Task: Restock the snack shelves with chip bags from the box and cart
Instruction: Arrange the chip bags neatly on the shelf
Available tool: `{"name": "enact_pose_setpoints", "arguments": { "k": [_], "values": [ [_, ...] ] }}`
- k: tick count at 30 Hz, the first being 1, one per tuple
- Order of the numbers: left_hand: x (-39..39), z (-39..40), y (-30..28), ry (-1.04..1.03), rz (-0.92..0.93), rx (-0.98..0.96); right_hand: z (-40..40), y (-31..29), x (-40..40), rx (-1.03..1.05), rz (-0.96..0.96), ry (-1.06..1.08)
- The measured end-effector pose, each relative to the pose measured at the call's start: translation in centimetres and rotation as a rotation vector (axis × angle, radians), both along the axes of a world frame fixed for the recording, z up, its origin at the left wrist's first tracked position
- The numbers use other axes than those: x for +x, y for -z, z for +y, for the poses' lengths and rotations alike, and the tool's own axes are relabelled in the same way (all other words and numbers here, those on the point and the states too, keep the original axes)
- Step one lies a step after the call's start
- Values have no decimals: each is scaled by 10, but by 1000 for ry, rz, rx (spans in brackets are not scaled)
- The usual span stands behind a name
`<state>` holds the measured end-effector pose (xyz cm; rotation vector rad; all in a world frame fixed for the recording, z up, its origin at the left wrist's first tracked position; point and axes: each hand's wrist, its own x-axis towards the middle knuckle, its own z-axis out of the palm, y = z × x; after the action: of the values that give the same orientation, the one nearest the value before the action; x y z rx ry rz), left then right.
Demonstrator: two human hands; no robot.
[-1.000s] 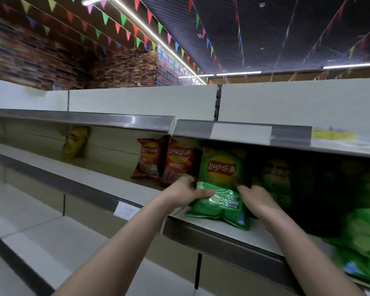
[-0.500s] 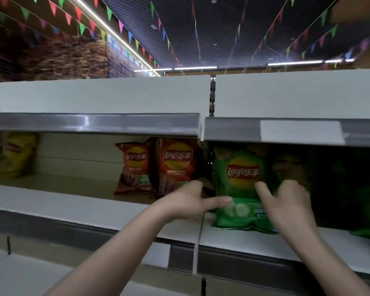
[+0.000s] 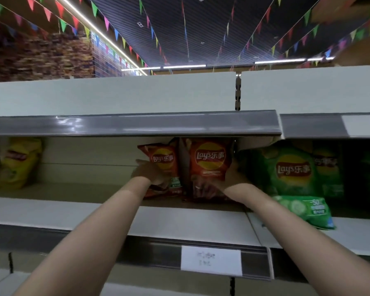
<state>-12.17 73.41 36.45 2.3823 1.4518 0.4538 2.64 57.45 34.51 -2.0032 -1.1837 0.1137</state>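
On the middle shelf (image 3: 77, 212), the left hand (image 3: 152, 173) is gripping the smaller red Lay's bag (image 3: 165, 167) while the right hand (image 3: 233, 180) is pinching the larger red Lay's bag (image 3: 207, 163), left of a green Lay's bag (image 3: 293, 174).

This is a shop aisle. Long metal shelves (image 3: 179, 218) with grey price-strip edges carry branded chip bags (image 3: 209, 161) standing in rows, and a paper price label (image 3: 210, 260) hangs on the shelf front. Strings of coloured pennant flags (image 3: 115, 35) and strip lights (image 3: 184, 66) run under the dark slatted ceiling.
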Motion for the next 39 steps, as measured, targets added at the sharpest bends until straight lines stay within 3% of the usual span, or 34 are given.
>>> {"name": "enact_pose_setpoints", "arguments": {
  "k": [6, 11, 14, 18, 21, 23, 25, 27, 28, 30, 32, 36, 38, 39],
  "values": [
    [-10, 29, 17, 232, -296, -46, 44, 11, -3, 28, 27, 22],
    [-63, 76, 15, 111, -305, -95, 75, 16, -39, 76, 56, -65],
    [-93, 103, 15, 17, -412, -85, 105, 17, -60, 61, 25, -90],
    [-109, 129, 27, 19, -580, -96, 123, 18, -77, -2, -36, 4],
    [-98, 126, 28, 34, -536, -143, 108, 12, -77, -23, 19, -21],
    [-83, 108, 20, -128, -380, -20, 87, 6, -75, -135, 28, -38],
    [-70, 65, 9, -267, -357, 203, 54, 3, -74, -159, 13, -68],
    [-59, 17, 0, -180, -247, 476, 7, 1, -73, -77, 6, -81],
    [-51, -7, -2, -86, -197, 461, -18, 0, -73, -16, 7, -72],
    [-32, -62, -6, 134, 0, 337, -68, 0, -65, 158, 12, -89],
    [-5, -105, -7, 338, -2, 199, -117, -1, -50, 349, 30, -123],
    [58, -147, 0, 612, -468, -387, -183, -3, 23, 697, -161, 208],
    [90, -158, 2, 646, -609, -549, -193, -11, 55, 660, -125, 264],
    [103, -163, 4, 651, -671, -595, -192, -12, 71, 539, -62, 221]
  ]
}}
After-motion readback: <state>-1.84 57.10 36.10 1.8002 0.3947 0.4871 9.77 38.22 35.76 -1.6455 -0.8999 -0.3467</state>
